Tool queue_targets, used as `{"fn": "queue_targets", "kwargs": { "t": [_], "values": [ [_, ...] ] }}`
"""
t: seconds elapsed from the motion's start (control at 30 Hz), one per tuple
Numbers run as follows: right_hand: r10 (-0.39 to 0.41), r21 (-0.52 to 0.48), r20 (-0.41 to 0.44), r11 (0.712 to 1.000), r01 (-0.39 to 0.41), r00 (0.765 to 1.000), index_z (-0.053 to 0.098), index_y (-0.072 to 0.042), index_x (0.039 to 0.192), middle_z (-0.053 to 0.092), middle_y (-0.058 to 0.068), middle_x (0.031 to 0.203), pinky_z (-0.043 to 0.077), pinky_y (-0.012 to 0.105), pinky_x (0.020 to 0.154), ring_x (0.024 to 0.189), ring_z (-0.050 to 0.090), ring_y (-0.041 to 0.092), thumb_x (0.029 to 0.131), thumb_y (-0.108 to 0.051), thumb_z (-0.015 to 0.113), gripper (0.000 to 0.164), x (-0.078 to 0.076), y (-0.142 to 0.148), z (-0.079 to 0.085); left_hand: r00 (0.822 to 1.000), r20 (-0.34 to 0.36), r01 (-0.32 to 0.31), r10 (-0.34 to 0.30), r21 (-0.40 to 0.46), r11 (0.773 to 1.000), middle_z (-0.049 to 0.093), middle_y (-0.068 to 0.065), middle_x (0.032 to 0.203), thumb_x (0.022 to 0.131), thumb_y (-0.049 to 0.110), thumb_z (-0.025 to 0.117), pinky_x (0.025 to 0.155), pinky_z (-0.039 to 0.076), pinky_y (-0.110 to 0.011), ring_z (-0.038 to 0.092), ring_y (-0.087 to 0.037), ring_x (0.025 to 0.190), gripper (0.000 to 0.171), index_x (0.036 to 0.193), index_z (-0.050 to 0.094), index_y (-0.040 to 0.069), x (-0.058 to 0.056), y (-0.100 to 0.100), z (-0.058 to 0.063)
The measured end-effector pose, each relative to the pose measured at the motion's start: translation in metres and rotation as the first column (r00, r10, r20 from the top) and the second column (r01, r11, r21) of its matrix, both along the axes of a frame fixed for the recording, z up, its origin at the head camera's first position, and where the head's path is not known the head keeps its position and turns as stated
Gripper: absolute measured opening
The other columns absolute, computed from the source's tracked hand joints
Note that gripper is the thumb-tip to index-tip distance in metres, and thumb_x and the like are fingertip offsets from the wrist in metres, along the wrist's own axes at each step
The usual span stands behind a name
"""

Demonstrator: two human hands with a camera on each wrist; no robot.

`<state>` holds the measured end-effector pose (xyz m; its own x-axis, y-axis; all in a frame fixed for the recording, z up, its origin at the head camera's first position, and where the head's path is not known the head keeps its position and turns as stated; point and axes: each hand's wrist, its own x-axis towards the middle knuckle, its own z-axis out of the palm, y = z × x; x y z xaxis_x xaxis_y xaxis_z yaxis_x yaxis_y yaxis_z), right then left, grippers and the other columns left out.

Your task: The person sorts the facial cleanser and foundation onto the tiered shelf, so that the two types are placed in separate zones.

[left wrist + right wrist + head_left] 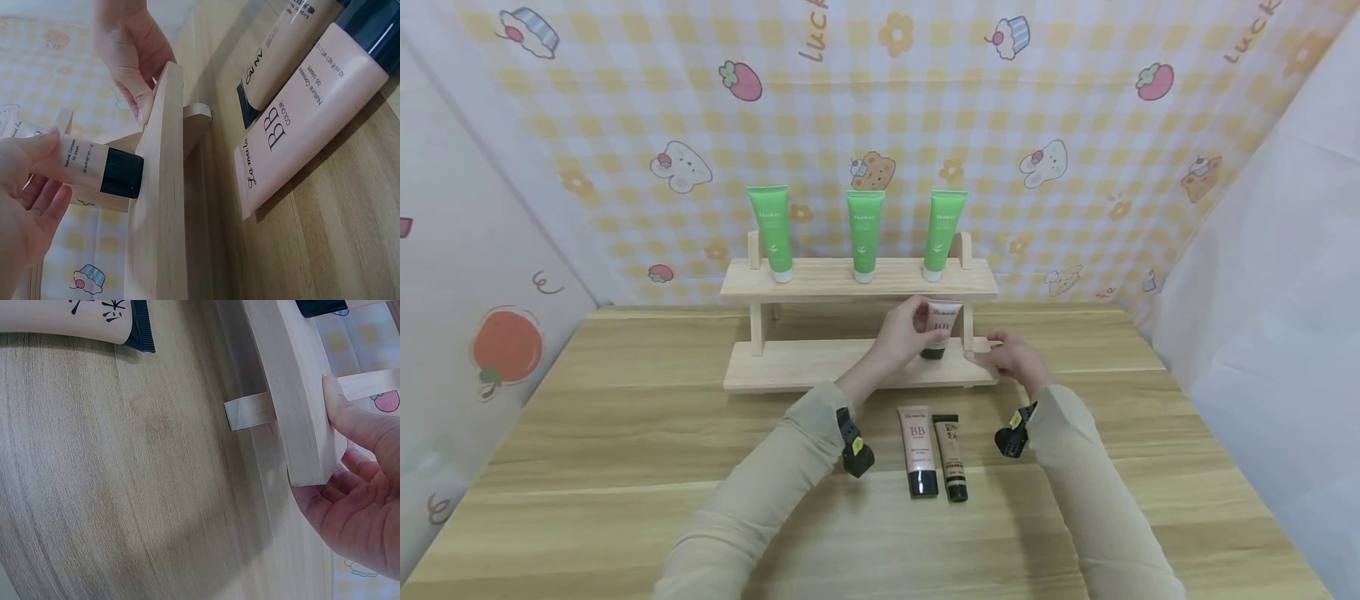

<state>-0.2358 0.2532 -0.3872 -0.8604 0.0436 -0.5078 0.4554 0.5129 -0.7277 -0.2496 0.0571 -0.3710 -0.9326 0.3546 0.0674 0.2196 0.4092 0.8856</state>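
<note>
From where I stand, the person's left hand [898,330] has its grip closed round a small BB tube [943,315], thumb on one side and fingers on the other, with the black cap [122,172] pointing down at the lower shelf [805,360], towards its right end and near the right post [968,323]. The cap looks to be at the board, but I can't tell whether it bears the tube's weight. The right hand [1013,358] is clamped on that shelf's right end, thumb on top and fingers curled about the end and underside, and I'd call that a sensible brace for a light rack. To stand the tube well, I'd lower it straight until the cap's flat end meets the wood all round, turn the lettering forward, and feel for any rocking before the fingers part. Letting go upwards and sideways would be kinder than pulling back, since a tube on so narrow a base could tip easily. The three green tubes [865,237] on the upper shelf [820,279] stand cap down and well apart, a fair model for spacing. A larger BB tube [917,446] and a slim tube [952,458] lie side by side on the tabletop [625,467], in front of the rack.
</note>
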Motion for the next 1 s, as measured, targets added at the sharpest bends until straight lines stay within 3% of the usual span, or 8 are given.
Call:
{"fn": "queue_targets", "kwargs": {
  "t": [0.2,0.4,0.5,0.7,0.9,1.0],
  "values": [
    [-0.006,-0.006,-0.006,1.0,0.006,1.0,0.026,-0.001,0.141,0.038,0.027,0.135,0.039,0.04,0.104,0.114,0.047,0.03,0.085,-0.026,0.064,0.072,-0.001,-0.001,-0.002,0.999,0.036,-0.01,0.009,0.031,0.999,0.055,-0.007,0.121,0.077,0.018,0.072,0.096,0.047,-0.026,0.055,-0.02,0.112,0.05,0.121,0.047,0.009,0.003,-0.003,-0.001],
    [-0.014,-0.02,0.007,1.0,0.015,1.0,0.022,0.0,0.141,0.035,0.027,0.137,0.038,0.041,0.106,0.119,0.044,0.033,0.086,-0.024,0.063,0.072,-0.002,0.0,-0.002,0.999,0.029,-0.017,0.015,0.064,0.998,0.054,-0.007,0.122,0.077,0.019,0.072,0.096,0.048,-0.027,0.055,-0.02,0.112,0.053,0.123,0.046,0.008,0.008,-0.01,-0.003],
    [-0.011,-0.021,0.005,1.0,0.011,1.0,0.022,0.001,0.141,0.036,0.028,0.136,0.039,0.041,0.105,0.113,0.047,0.03,0.085,-0.024,0.064,0.074,-0.001,0.001,-0.002,0.999,0.042,-0.029,0.026,0.077,0.997,0.053,-0.008,0.123,0.078,0.017,0.071,0.097,0.047,-0.027,0.053,-0.021,0.114,0.052,0.123,0.046,0.007,0.012,-0.015,-0.003],
    [-0.006,-0.023,0.013,1.0,0.006,1.0,0.022,0.0,0.141,0.038,0.025,0.134,0.038,0.04,0.106,0.112,0.048,0.028,0.084,-0.025,0.066,0.077,0.001,0.0,-0.001,0.996,0.088,-0.026,0.024,0.029,0.999,0.051,-0.013,0.126,0.08,0.022,0.07,0.094,0.049,-0.031,0.054,-0.025,0.113,0.054,0.124,0.044,0.005,0.027,-0.03,0.0],
    [0.033,-0.004,0.025,0.999,-0.033,0.999,0.021,0.0,0.142,0.035,0.027,0.137,0.041,0.039,0.103,0.113,0.048,0.029,0.076,-0.037,0.073,0.092,0.001,0.002,0.002,0.994,0.111,-0.014,0.016,-0.01,1.0,0.054,-0.014,0.122,0.08,0.026,0.07,0.091,0.051,-0.034,0.057,-0.026,0.109,0.052,0.122,0.046,0.005,0.037,-0.041,0.0],
    [0.025,0.002,0.033,1.0,-0.025,0.999,0.021,-0.001,0.142,0.034,0.026,0.138,0.039,0.039,0.105,0.115,0.047,0.029,0.079,-0.034,0.07,0.086,0.0,0.003,0.002,0.993,0.116,0.002,0.001,-0.022,1.0,0.055,-0.014,0.12,0.081,0.027,0.069,0.091,0.051,-0.034,0.057,-0.025,0.108,0.051,0.122,0.047,0.005,0.041,-0.047,-0.002]
  ]
}}
